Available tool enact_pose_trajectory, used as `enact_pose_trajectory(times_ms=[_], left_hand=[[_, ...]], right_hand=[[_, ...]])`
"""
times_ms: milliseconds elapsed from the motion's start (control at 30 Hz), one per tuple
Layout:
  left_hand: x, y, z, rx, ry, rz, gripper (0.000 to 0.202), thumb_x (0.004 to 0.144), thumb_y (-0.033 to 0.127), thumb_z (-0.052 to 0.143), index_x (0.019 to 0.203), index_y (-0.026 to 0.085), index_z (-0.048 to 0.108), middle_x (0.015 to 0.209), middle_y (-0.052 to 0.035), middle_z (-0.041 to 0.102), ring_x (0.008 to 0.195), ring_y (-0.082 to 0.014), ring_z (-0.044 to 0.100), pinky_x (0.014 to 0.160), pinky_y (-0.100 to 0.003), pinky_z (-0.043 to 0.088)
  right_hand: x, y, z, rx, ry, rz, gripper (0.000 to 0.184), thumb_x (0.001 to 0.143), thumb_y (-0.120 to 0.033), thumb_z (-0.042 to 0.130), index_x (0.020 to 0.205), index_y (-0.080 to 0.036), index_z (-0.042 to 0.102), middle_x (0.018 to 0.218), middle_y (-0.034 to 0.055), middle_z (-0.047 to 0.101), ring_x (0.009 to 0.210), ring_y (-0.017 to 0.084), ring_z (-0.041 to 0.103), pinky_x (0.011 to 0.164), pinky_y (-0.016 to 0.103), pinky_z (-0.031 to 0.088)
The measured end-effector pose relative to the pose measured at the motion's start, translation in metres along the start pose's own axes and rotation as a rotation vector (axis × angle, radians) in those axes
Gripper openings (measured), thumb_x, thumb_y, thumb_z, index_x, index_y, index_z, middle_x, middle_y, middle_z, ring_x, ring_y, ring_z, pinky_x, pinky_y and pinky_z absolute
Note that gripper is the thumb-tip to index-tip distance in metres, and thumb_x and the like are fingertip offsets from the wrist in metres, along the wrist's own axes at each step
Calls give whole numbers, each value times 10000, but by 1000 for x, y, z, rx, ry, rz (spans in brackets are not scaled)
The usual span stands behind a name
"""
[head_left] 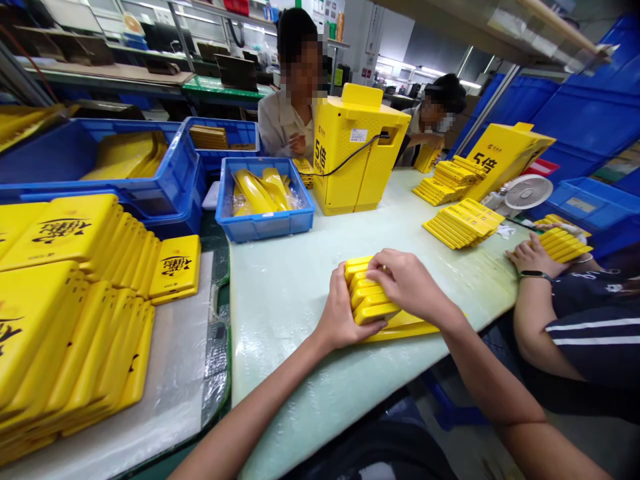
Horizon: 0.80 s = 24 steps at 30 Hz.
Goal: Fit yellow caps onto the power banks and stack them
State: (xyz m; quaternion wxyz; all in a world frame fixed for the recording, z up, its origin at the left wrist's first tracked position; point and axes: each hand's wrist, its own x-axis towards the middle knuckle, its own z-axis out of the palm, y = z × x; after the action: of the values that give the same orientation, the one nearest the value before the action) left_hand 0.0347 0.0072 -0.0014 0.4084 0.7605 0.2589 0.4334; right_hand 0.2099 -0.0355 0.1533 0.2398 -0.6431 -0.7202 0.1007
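Both of the person's hands close around a stack of yellow plastic casings (373, 293) at the near edge of a pale, glossy work table (285, 333). The left hand (340, 313) cups the stack's left side, with its fingers curled partly out of view, while the right hand (407, 283) arches over the top, its fingers bent down against the pieces. Neither hand is spread wide, and together they cover so much of the stack that its count can't be made out. A flat yellow panel (400, 330) lies under the stack's right side, partly hidden by it and by the right wrist. At 12 o'clock from the hands stands a blue crate (265, 230) holding curved yellow pieces in clear plastic wrap, the wrap blurring their shape. At 1 o'clock, a yellow box (357, 150) with a black cable stands on the table, and at 2 o'clock sit squared stacks of yellow casings (463, 223). At 3 o'clock, a co-worker's hand (533, 257) rests on another yellow stack (565, 243), its far end cut off by the fingers. Rows of yellow panels (65, 267) lean together at 9 o'clock on a separate bench.
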Motion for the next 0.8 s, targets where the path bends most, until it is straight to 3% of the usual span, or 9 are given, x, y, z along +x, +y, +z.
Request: enact_pose_trajectory(times_ms=[133,233,333,400,467,567,667,800], left_hand=[[0,1,1,-20,8,21,1422,703,630,1006,1748,241,122,1654,-238,426,1586,-495,474,1354,-773,371],[1,2,0,-16,14,21,1404,709,644,995,1744,238,137,1647,-235,427,1576,-497,479,1345,-773,378],[2,4,-2,-7,7,17,1350,710,634,993,1717,221,194,1641,-232,428,1579,-494,476,1359,-739,386],[2,5,-2,0,-4,11,1341,710,629,992,1708,209,202,1650,-240,422,1598,-500,458,1373,-730,375],[2,5,-1,8,2,4,1374,703,633,996,1717,204,174,1659,-251,413,1605,-511,449,1373,-743,369],[1,4,0,13,18,10,1406,699,628,1003,1737,229,141,1661,-244,415,1594,-512,465,1359,-769,374],[1,3,0,5,23,25,1388,701,600,1011,1742,262,159,1655,-218,433,1585,-500,482,1353,-777,377],[1,2,-1,-8,12,1,1377,699,580,1019,1739,236,185,1648,-215,439,1594,-486,480,1369,-723,389]], right_hand=[[2,26,-19,-210,175,173,175,994,-106,716,844,-193,737,903,107,798,810,258,694,741,369,421],[7,17,-16,-42,295,38,149,1010,-126,720,883,-198,746,918,79,794,799,236,685,758,358,458],[12,-6,3,142,144,-101,145,1006,-118,734,891,-203,752,912,46,783,792,205,685,768,328,487],[15,-12,11,96,48,-82,148,995,-104,749,884,-202,752,926,51,785,814,207,691,785,328,482],[15,-5,9,-42,60,15,161,985,-91,754,864,-198,751,945,72,792,832,223,695,785,341,461],[14,13,-7,-117,191,144,179,964,-83,772,824,-192,751,899,73,786,770,218,660,757,350,439],[12,14,-14,102,258,76,122,978,-130,783,874,-194,795,867,41,779,697,185,614,717,331,453],[10,-4,2,230,82,-48,66,956,-152,810,952,-213,836,926,28,787,736,178,636,747,318,487]])
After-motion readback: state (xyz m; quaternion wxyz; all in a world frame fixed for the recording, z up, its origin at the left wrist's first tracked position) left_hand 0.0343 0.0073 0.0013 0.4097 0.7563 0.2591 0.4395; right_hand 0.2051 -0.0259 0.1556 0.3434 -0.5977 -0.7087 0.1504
